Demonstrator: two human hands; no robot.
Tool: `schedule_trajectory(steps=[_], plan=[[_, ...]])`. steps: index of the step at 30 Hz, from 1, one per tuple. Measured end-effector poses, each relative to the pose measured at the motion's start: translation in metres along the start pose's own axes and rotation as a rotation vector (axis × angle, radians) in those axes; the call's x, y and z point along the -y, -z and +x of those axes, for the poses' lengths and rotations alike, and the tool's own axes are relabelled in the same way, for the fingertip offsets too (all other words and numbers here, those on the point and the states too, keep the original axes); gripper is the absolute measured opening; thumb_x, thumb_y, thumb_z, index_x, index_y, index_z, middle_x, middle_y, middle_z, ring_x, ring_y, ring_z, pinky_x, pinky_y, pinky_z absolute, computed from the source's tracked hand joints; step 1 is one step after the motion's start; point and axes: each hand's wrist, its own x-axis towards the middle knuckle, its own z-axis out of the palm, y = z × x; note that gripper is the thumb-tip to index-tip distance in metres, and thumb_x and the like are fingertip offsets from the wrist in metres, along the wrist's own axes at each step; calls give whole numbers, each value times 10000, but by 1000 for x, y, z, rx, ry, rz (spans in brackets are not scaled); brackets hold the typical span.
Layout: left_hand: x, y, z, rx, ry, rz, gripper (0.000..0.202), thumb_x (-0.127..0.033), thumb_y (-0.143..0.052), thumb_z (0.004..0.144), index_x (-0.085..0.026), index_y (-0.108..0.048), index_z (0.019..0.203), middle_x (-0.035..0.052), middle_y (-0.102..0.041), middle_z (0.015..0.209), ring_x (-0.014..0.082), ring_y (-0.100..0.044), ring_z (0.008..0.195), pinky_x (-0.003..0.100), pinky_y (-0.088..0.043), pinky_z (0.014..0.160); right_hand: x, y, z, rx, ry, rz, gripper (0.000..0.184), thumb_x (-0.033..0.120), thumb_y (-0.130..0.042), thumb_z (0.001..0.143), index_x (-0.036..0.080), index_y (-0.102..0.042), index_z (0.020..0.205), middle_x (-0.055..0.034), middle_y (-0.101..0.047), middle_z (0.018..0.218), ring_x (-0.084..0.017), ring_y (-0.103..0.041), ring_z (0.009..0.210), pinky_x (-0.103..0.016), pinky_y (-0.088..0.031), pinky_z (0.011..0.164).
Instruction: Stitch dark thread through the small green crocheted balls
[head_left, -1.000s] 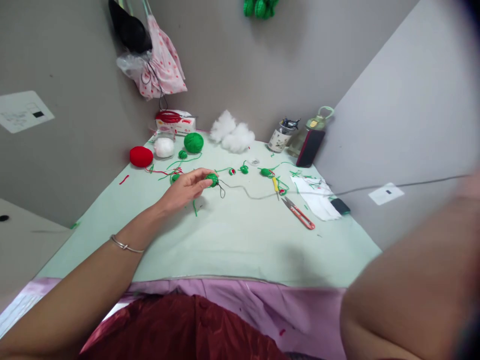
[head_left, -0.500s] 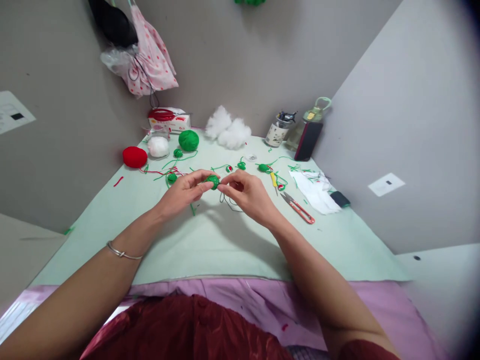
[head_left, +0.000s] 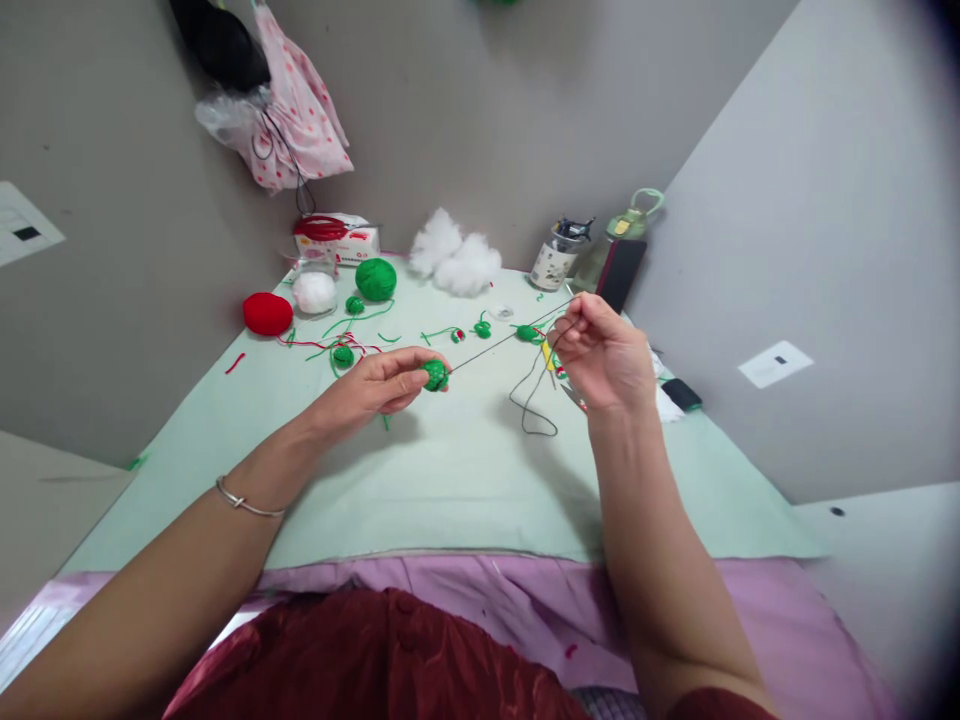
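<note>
My left hand (head_left: 371, 388) pinches a small green crocheted ball (head_left: 435, 375) above the pale green table mat (head_left: 450, 480). A dark thread (head_left: 499, 347) runs taut from the ball up to my right hand (head_left: 604, 352), which is raised to the right with its fingers pinched on the thread. A slack loop of the same thread hangs below that hand. A silver bangle sits on my left wrist.
Red yarn ball (head_left: 267, 313), white ball (head_left: 314, 292) and green yarn ball (head_left: 375, 279) lie at the back left. White stuffing (head_left: 457, 262), a jar (head_left: 555, 262), a bottle (head_left: 626, 230) and a phone (head_left: 621, 272) stand at the back. Small green pieces and yarn scraps dot the mat.
My right hand has pulled away from the green ball, up and to the right, drawing the dark thread taut. The left hand has kept hold of the ball.
</note>
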Motion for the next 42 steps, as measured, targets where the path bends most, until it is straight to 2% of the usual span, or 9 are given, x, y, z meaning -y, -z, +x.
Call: schedule_trajectory(steps=[7, 10, 12, 15, 20, 25, 30, 35, 42], plan=[[-4, -3, -3, 21, 31, -139, 295, -447, -597, 997, -243, -668, 1198, 59, -650, 1005, 51, -251, 503, 255, -195, 472, 4, 1, -11, 83, 17, -206, 261, 406, -810, 773, 187, -672, 742, 7, -542, 677, -76, -435, 554, -232, -359, 498], [-2, -1, -2, 9, 36, -157, 300, -450, -562, 1018, -261, -662, 1227, 49, -639, 996, 50, -254, 499, 255, -198, 476, -1, 3, -11, 29, 129, -392, 152, 339, -704, 865, 209, -719, 941, 19, -532, 666, -101, -465, 584, -243, -389, 524], [-1, 1, -1, -11, 38, -161, 304, -453, -561, 1017, -256, -663, 1225, 44, -635, 978, 55, -255, 497, 256, -206, 478, -5, 2, -12, -3, 229, -504, 217, 292, -664, 888, 253, -693, 1099, 28, -546, 682, -120, -489, 612, -255, -414, 547], [0, 1, -1, -30, 42, -163, 308, -466, -582, 1004, -239, -664, 1196, 30, -626, 919, 59, -252, 495, 251, -208, 479, -10, -6, -16, -5, 280, -567, 219, 284, -638, 914, 262, -648, 1132, 33, -584, 701, -123, -524, 628, -259, -437, 577], [0, -2, 0, -54, 19, -169, 273, -457, -577, 1007, -204, -639, 1087, 44, -643, 1010, 42, -250, 494, 245, -211, 479, -17, -36, -32, 155, 108, -316, 166, 348, -667, 899, 197, -597, 908, 10, -659, 714, -90, -557, 569, -230, -425, 526], [2, -6, 2, -100, -5, -147, 306, -488, -591, 990, -182, -599, 1004, 13, -606, 877, 44, -267, 484, 243, -198, 472, -38, -64, -48, 285, -220, -104, 339, 407, -779, 788, 204, -519, 864, -27, -739, 835, -94, -612, 538, -215, -433, 475], [4, -5, 5, -179, -51, -76, 319, -501, -638, 947, -192, -584, 1008, -9, -595, 827, 44, -295, 469, 231, -213, 459, -49, -72, -53, 417, -489, -5, 377, 465, -765, 793, 210, -502, 881, -38, -750, 854, -113, -654, 570, -212, -455, 504], [11, -3, 7, -137, -27, 20, 286, -467, -584, 985, -198, -637, 1070, 1, -590, 860, 40, -294, 484, 234, -203, 468, -46, -65, -47, 356, -469, 127, 319, 378, -790, 787, 191, -548, 879, 84, -494, 562, -46, -386, 469, -176, -295, 483], [13, -15, 8, 42, 57, -50, 329, -505, -629, 947, -187, -643, 1029, 8, -572, 814, 51, -279, 479, 246, -165, 443, -37, -57, -36, 213, -337, 174, 327, 339, -814, 717, 196, -536, 811, 108, -306, 543, -55, -170, 493, -210, -164, 481]])
